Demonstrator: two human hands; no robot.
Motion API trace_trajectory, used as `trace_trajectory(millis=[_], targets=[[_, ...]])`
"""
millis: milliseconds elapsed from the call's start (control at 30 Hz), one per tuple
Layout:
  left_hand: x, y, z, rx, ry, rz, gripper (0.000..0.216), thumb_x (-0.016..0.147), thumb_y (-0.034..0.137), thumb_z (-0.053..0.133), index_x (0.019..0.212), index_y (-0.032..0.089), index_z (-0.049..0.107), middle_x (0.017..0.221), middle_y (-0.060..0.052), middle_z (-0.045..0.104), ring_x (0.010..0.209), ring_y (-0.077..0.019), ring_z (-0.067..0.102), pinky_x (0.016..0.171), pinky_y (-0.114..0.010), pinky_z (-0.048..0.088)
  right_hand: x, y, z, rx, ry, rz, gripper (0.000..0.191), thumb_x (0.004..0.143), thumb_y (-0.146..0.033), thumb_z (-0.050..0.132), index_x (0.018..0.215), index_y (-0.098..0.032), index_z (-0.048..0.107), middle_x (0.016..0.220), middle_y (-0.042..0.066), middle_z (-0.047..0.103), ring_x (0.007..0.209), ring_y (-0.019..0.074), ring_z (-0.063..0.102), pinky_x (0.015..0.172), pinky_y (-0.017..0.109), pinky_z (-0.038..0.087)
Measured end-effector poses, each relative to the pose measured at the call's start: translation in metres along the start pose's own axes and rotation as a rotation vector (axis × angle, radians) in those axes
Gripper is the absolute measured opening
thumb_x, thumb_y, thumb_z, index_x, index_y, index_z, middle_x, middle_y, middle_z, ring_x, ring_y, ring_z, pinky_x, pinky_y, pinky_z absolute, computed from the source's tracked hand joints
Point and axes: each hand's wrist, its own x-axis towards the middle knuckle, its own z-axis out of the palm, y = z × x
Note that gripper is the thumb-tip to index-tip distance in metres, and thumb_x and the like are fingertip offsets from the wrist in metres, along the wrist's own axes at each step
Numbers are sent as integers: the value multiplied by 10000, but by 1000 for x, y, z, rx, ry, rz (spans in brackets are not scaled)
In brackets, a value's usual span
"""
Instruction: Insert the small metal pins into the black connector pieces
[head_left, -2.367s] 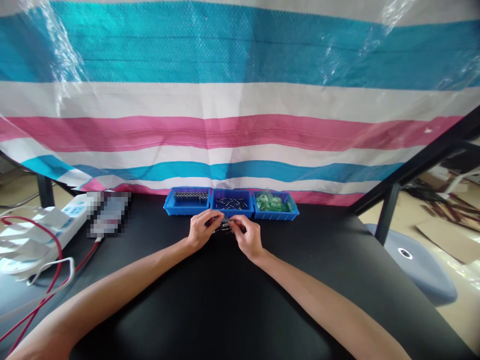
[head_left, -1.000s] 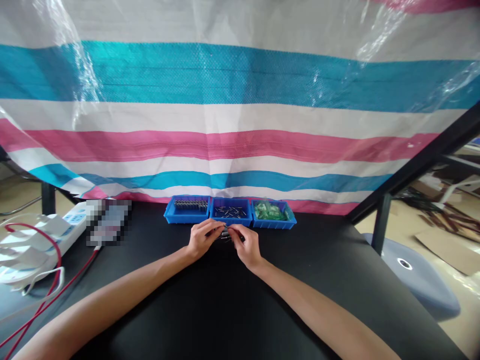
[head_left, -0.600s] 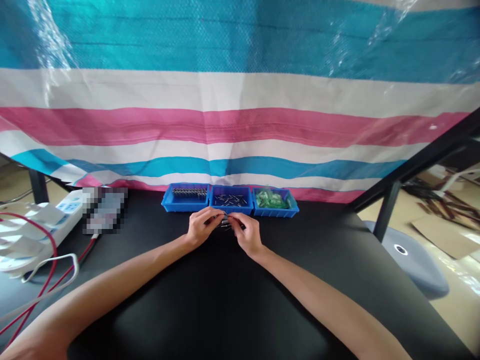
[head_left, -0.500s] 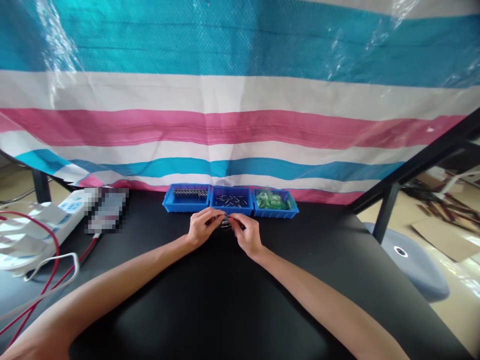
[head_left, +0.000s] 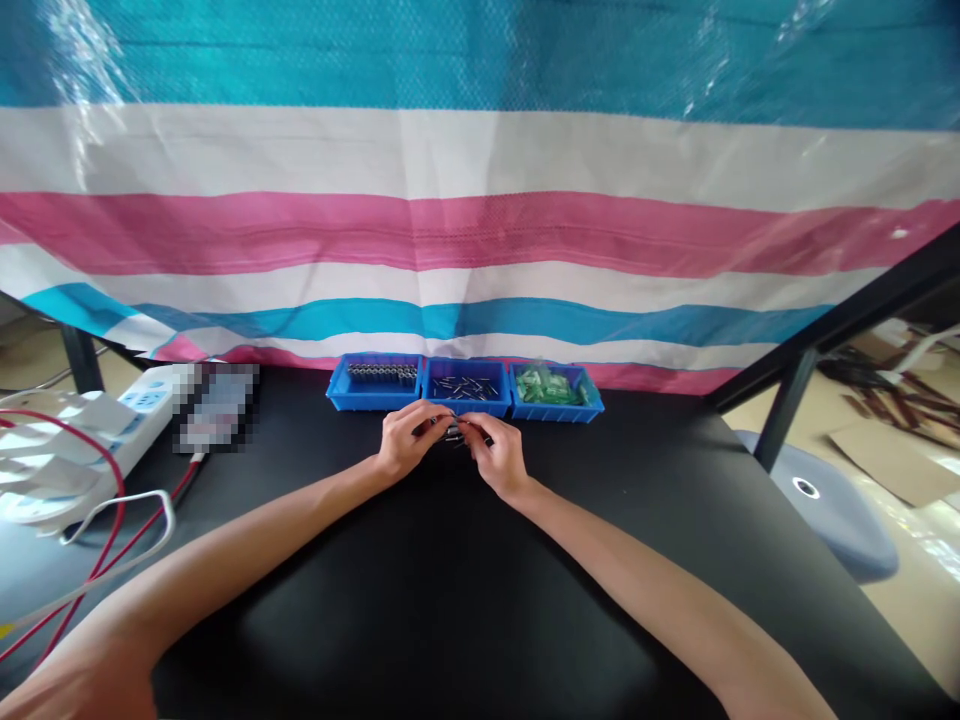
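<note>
My left hand (head_left: 405, 442) and my right hand (head_left: 500, 458) meet on the black table (head_left: 450, 600), fingers pinched together around small dark metal parts (head_left: 454, 431) held between them. The parts are too small to name. Just behind the hands stand three blue trays in a row: the left tray (head_left: 373, 384) holds a row of dark pieces, the middle tray (head_left: 466, 387) holds loose metal pins, and the right tray (head_left: 556, 391) holds green parts.
A striped blue, white and pink tarp (head_left: 480, 220) hangs behind the trays. At the left lie a white power strip (head_left: 142, 410), red and white cables (head_left: 112, 520) and a blurred-out item (head_left: 215, 406). A grey stool (head_left: 825, 505) stands right of the table.
Both hands stay pinched together in front of the middle tray, with only slight finger movement. The view has shifted a little with my head.
</note>
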Motion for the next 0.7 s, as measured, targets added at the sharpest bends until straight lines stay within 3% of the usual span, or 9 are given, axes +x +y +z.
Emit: trace_trajectory(millis=[467,567,700], targets=[[-3,2,0,-35,53,26,81,866,207,586,904,162,641,834,-41,659,595,-87,559,620,-214,485,1,1,2,21,-61,1,172,891,-306,575,947,-182,681,803,47,697,628,149,640,585,245,514],[-5,3,0,-127,66,-55,111,908,229,509,956,166,587,886,-55,674,582,-82,570,617,-215,492,2,-1,2,-2,-58,-15,172,899,-289,559,959,-187,683,836,51,692,638,145,636,605,250,518],[-8,2,2,-242,75,-160,129,941,273,451,1006,183,516,861,-36,692,450,-46,479,497,-176,433,3,-3,-1,-13,-48,-19,192,922,-287,519,936,-185,681,834,55,682,669,151,640,625,254,518]])
